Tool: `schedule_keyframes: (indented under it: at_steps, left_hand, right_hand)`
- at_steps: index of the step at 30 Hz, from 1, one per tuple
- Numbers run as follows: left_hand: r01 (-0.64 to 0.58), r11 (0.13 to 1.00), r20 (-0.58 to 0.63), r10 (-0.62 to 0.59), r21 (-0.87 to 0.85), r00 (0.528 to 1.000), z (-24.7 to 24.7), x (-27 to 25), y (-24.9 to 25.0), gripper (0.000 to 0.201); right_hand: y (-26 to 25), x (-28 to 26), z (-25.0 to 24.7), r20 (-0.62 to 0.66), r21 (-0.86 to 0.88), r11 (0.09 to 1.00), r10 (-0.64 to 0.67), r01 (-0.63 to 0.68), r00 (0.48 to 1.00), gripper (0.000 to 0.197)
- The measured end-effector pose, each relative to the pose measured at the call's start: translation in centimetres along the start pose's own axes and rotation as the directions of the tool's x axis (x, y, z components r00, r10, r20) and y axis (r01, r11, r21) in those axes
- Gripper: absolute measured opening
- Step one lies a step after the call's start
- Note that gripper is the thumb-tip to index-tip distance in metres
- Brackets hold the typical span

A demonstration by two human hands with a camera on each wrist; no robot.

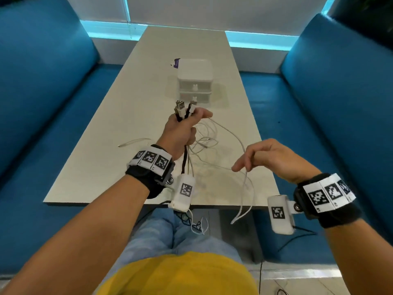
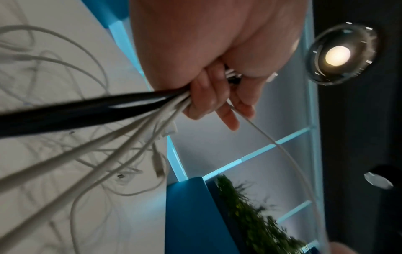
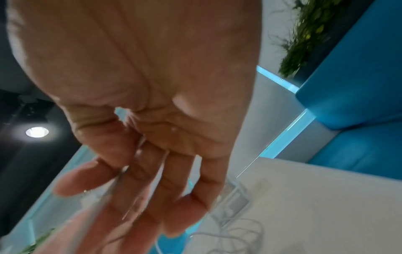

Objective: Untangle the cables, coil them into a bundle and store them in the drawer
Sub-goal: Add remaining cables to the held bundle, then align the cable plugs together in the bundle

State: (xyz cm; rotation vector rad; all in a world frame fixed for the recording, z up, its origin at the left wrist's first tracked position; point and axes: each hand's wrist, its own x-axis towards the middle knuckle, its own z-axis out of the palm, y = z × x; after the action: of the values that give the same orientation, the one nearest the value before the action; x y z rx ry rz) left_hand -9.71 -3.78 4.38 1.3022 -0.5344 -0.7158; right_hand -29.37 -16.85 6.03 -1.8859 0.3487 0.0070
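The left hand (image 1: 180, 133) is fisted around the cables (image 1: 204, 143), plug ends sticking up above the knuckles, white and black strands trailing tangled onto the table (image 1: 136, 99). The right hand (image 1: 274, 160) pinches one white strand. The closed drawer unit (image 1: 194, 81) stands just beyond.

**Cable loops crowd the near table; far end lies open**

White cable loops (image 1: 207, 141) sprawl across the table (image 1: 148, 86) between the left hand (image 1: 180, 133) and the right hand (image 1: 270, 158), barring a straight path there. A stray white cable (image 1: 134, 142) lies to the left, near the edge. The white drawer unit (image 1: 194, 81) stands just beyond the left hand, blocking the middle. Bare tabletop runs either side of it and behind, towards the wall. Blue benches (image 1: 42, 81) hem in both long sides
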Motion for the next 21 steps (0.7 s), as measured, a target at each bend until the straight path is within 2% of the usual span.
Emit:
schedule_keyframes:
  at_steps: [2, 4, 5, 6, 9, 13, 18, 20, 21]
  left_hand:
    - [-0.017, 0.993, 0.115, 0.004, 0.113, 0.993, 1.6, -1.1, 0.5, 0.018]
    - [-0.059, 0.979, 0.282, 0.002, 0.195, 0.959, 3.7, -2.5, 0.7, 0.013]
    - [-0.098, 0.966, 0.356, 0.007, 0.237, 0.934, 4.8, -3.0, 0.6, 0.011]
    - [-0.147, 0.95, 0.42, 0.019, 0.274, 0.907, 5.9, -3.6, 0.4, 0.009]
    - [-0.266, 0.904, 0.552, 0.041, 0.334, 0.833, 8.7, -4.9, -0.8, 0.013]
    - [-0.22, 0.894, 0.609, -0.072, 0.391, 0.79, 10.7, -5.6, -2.4, 0.01]
    - [-0.255, 0.845, 0.727, -0.207, 0.47, 0.655, 12.7, -6.5, -4.2, 0.013]
    - [-0.283, 0.816, 0.743, -0.242, 0.503, 0.624, 13.6, -6.9, -4.2, 0.027]
    - [-0.281, 0.814, 0.74, -0.245, 0.508, 0.626, 14.0, -7.1, -4.1, 0.029]
  right_hand:
    - [1.1, -1.4, -0.4, -0.121, 0.009, 1.0, 0.025, -0.024, 0.992, 0.02]
    - [1.2, -2.9, -1.0, -0.291, 0.114, 0.993, 0.015, 0.019, 0.957, 0.016]
    - [1.0, -3.6, -1.3, -0.336, 0.169, 0.985, 0.017, 0.043, 0.942, 0.017]
    - [0.8, -4.4, -1.4, -0.344, 0.186, 0.981, 0.02, 0.048, 0.939, 0.021]
    - [0.7, -6.3, -1.2, -0.28, 0.066, 0.998, 0.031, -0.013, 0.96, 0.03]
    - [2.6, -9.1, -1.0, -0.297, 0.007, 0.995, 0.093, -0.095, 0.95, 0.021]
    - [7.2, -12.6, -0.8, -0.264, 0.035, 0.969, 0.246, -0.246, 0.932, 0.009]
    - [9.5, -13.8, -0.8, -0.238, 0.032, 0.95, 0.309, -0.311, 0.921, 0.009]
    - [10.8, -14.3, -0.7, -0.242, 0.028, 0.935, 0.348, -0.352, 0.906, 0.01]
